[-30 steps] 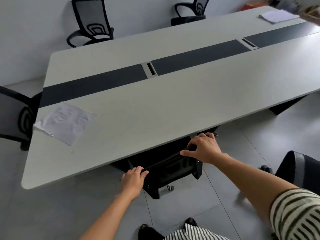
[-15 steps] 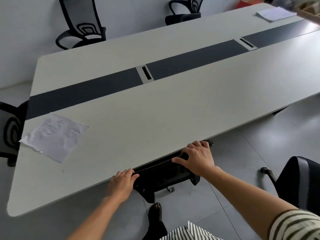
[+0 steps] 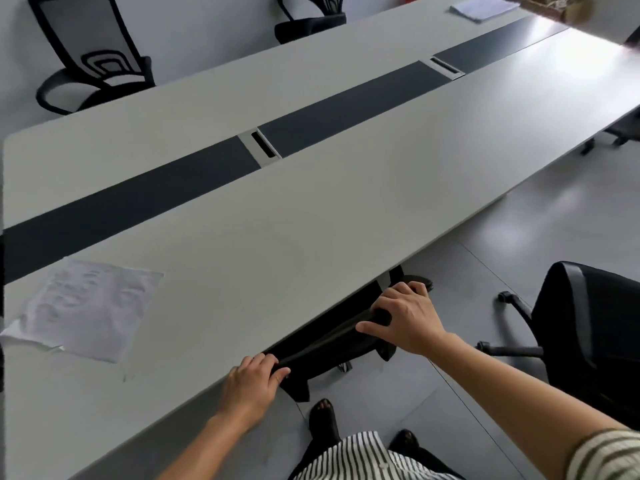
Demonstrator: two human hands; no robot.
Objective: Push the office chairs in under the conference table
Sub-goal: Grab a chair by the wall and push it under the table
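Long, smooth grey desk (image 3: pixel 346 209) with a dark centre strip, running from 7 to 1 o'clock. At 6 o'clock, black mesh-backed chair (image 3: pixel 332 344) almost wholly under its near edge. Left hand (image 3: pixel 251 384) and right hand (image 3: pixel 405 322), fingers clamped on the backrest's top rim. Likely risk: knuckles pinched against the desk edge if pushed further. Padded black second chair (image 3: pixel 588 327) at 4 o'clock, not pushed in. Crumpled paper (image 3: pixel 86 306) at 9 o'clock.
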